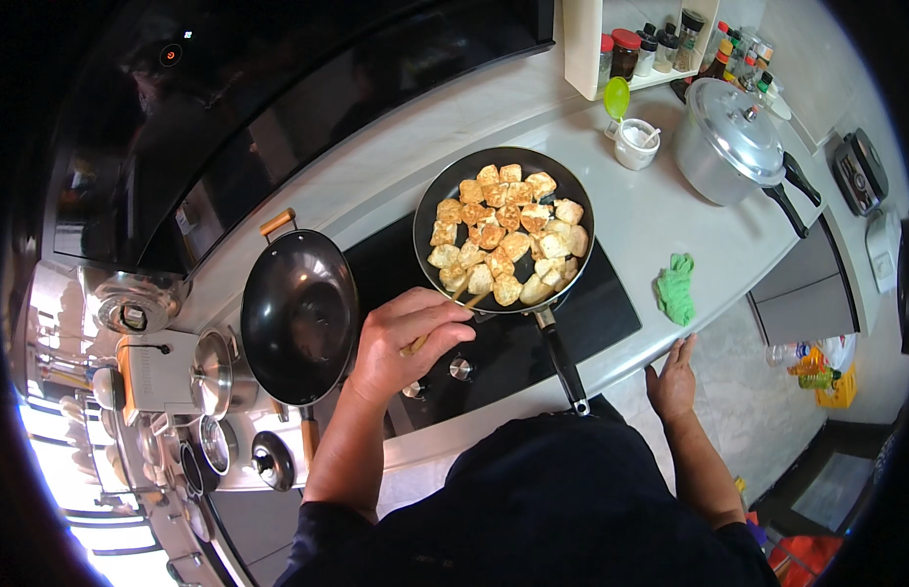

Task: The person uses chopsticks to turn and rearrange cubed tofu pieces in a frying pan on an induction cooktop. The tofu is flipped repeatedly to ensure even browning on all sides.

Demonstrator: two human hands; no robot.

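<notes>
My left hand (414, 330) grips a pair of wooden chopsticks (461, 291), whose tips reach among the tofu at the near left of the frying pan. Browned tofu chunks (508, 216) cover much of the floor of the dark frying pan (420, 198); some at the right are paler. The pan sits on a black glass cooktop (608, 301), its black handle (560, 359) pointing toward me. At the counter's front edge is my right hand (673, 381), fingers extended and holding nothing. Just beyond its fingertips lies a crumpled green cloth (675, 288).
An empty black wok (300, 315) stands left of the pan. Farther right are an open white jar (636, 144) with a green lid and a pressure cooker (733, 139). Seasoning bottles (645, 51) fill a shelf behind. A dark range hood (278, 95) overhangs the back left.
</notes>
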